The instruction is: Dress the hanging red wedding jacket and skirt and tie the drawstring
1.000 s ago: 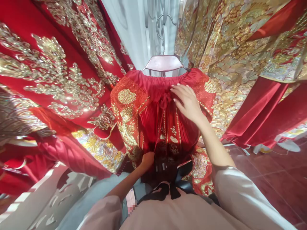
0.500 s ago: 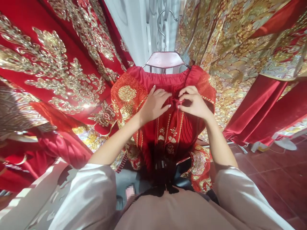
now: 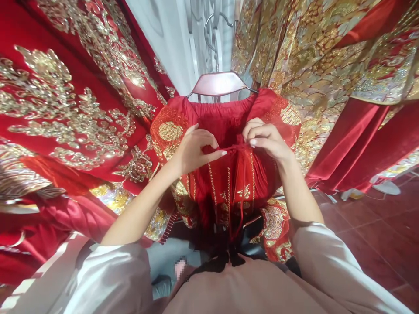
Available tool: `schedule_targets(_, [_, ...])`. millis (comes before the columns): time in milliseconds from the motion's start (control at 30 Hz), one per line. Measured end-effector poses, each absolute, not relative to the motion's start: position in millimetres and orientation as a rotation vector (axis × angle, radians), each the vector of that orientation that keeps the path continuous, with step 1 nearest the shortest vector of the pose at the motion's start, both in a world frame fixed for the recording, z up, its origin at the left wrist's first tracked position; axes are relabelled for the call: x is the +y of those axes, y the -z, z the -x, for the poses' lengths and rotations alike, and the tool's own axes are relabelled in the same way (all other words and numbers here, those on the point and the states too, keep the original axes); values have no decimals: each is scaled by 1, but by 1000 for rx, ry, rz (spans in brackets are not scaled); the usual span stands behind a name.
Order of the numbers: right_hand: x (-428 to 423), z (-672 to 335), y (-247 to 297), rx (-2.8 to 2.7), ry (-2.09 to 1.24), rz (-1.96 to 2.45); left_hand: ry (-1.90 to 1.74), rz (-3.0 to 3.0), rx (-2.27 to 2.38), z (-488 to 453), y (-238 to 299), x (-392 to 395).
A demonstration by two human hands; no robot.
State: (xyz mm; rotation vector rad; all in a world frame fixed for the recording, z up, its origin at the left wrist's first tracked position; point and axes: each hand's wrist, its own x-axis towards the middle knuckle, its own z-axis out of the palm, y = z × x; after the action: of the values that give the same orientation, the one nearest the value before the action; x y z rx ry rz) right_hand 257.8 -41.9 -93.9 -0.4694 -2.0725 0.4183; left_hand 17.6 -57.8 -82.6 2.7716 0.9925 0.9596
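Hands meet at the front of a red embroidered skirt (image 3: 225,174) that hangs from a pale hanger (image 3: 218,83) between racks of other garments. The left hand (image 3: 193,150) pinches one end of a thin red tie cord (image 3: 233,148) at the waist, thumb and forefinger pressed together on it; the right hand (image 3: 266,139) has its fingers curled and closed on the other end, so the cord runs taut between them. The cloth looks soft and slippery, a satin that would slide through a loose grip, and the gold-stitched panels lower down probably add weight and some stiffness; the beading looks easy to snag. The cord seems best held close to its knot, with fingertips, while the skirt itself would likely be best taken by the gathered waistband under the hanger. To the left hangs a red gown with gold embroidery (image 3: 75,104), touching or nearly touching the skirt's side; to the right a gold brocade robe (image 3: 327,56) hangs just beside it. No containers show in view; a reddish tiled floor (image 3: 386,235) lies at lower right.
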Motion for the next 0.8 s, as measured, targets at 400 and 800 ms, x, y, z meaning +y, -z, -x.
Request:
schedule_targets(400, [-55,-252,105,-1954,-492,567,-957,-2720,914,-45,93,-53])
schedule_targets(800, [-58,-248,112,-1986,-273,594,-1171,-2562,890,-47,102,-57])
